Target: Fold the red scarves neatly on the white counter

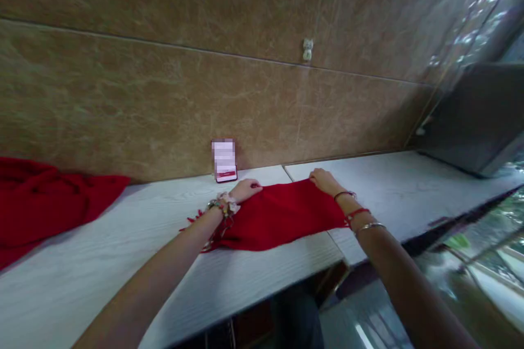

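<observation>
A red fringed scarf (pixel 282 215) lies spread on the white tabletop, its fringe showing at the left end beneath my left wrist. My left hand (pixel 246 190) pinches the scarf's far edge, toward its left part. At the far right corner, the fingers of my right hand (pixel 325 181) are closed on the cloth. Between the two hands the far edge runs nearly straight. My left wrist carries a bead bracelet and a scrunchie; bracelets and a metal bangle circle the right one.
A phone (pixel 225 160) with a lit screen leans on the marbled wall (pixel 164 98). More red cloth (pixel 53 202) is heaped at the left. A dark grey box-like object (pixel 470 120) stands on the white table (pixel 380 180) at right. The table's front edge runs below the scarf.
</observation>
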A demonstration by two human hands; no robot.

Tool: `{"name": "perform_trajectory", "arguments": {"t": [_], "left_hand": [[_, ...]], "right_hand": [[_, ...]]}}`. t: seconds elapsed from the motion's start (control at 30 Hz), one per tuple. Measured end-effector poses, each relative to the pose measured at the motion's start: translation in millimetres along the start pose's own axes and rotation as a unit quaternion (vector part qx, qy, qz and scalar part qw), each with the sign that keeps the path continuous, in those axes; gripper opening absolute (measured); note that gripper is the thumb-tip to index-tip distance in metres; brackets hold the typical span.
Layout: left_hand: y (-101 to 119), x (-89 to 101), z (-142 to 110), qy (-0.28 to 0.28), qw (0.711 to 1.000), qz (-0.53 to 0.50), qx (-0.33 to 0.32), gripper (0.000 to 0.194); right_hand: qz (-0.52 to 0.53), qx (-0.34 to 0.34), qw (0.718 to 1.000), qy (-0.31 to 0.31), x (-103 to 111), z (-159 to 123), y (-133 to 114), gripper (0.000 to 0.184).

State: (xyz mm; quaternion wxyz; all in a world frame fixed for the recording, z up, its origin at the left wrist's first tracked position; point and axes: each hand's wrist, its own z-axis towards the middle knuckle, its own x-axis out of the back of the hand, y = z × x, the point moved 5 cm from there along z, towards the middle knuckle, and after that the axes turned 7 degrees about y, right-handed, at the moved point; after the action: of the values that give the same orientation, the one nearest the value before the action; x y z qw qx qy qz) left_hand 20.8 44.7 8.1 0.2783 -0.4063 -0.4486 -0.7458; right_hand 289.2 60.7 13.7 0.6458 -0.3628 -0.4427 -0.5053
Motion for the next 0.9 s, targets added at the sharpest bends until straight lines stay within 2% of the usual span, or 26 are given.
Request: {"name": "perform_trajectory", "arguments": {"t": [0.17,0.3,0.4,0.47,0.53,0.6,0.67,0.73,0.9], "left_hand": [[-5,-7.9,10,0.016,1.000,0.016,0.021,0.026],[-3,-20.2,3,0.037,0.997,0.055,0.037,0.026],[13,-21.4,-9,0.067,0.993,0.092,0.015,0.034],[32,-22.4,-17,0.084,0.990,0.108,-0.036,0.039],[49,-29.1,-24,0.072,0.987,0.107,-0.092,0.045],[60,-42.5,-30,0.019,0.987,0.102,-0.123,0.052],[61,-56.7,-35,-0.039,0.986,0.109,-0.124,0.055],[58,-65.4,-38,-0.068,0.984,0.120,-0.112,0.056],[54,-64.1,-41,-0.062,0.987,0.121,-0.091,0.055]], "right_hand": [[-0.002,-0.027,1.000,0.011,1,-3,16,0.025],[-0.009,-0.051,0.998,0.036,-6,-16,10,0.033],[-0.006,-0.051,0.994,0.092,-1,-28,-6,0.041],[0.004,-0.027,0.993,0.113,3,-36,-20,0.041],[0.014,0.013,0.996,0.084,2,-44,-36,0.043],[0.016,0.042,0.999,0.024,-5,-52,-46,0.044],[0.011,0.044,0.998,-0.031,-12,-58,-46,0.045],[0.000,0.020,0.998,-0.063,-16,-61,-34,0.046],[-0.027,-0.114,0.987,-0.111,-13,-67,14,0.049]]}}
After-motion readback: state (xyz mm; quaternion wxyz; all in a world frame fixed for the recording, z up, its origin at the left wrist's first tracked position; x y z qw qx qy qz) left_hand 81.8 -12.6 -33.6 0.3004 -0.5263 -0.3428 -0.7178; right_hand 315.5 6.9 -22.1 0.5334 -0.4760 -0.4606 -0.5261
